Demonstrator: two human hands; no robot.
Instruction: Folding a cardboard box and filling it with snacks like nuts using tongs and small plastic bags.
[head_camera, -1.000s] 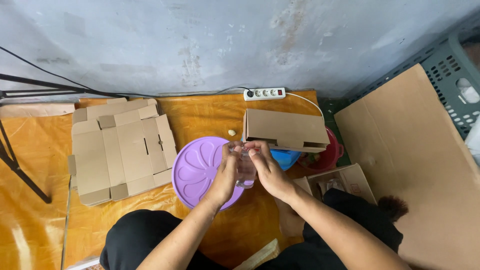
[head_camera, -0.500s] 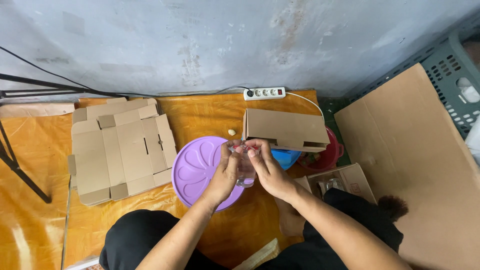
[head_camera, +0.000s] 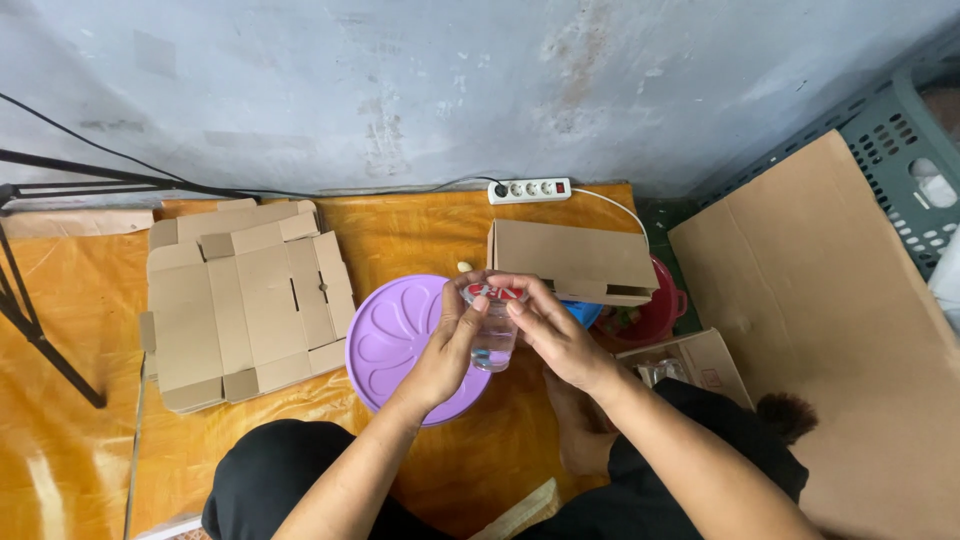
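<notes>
Barely shifted, both hands' fingers (head_camera: 478, 303) stay closed around the clear cup (head_camera: 494, 340).

Even, soft daylight fills the frame; shadows are faint. Mild glare streaks the orange sheet (head_camera: 60, 470) at lower left. Edges bow slightly; focus is sharp.

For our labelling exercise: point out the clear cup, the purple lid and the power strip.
clear cup (head_camera: 493, 345): head view, its see-through side wall.
purple lid (head_camera: 390, 345): head view, its ribbed top.
power strip (head_camera: 529, 190): head view, its socket row.
</notes>
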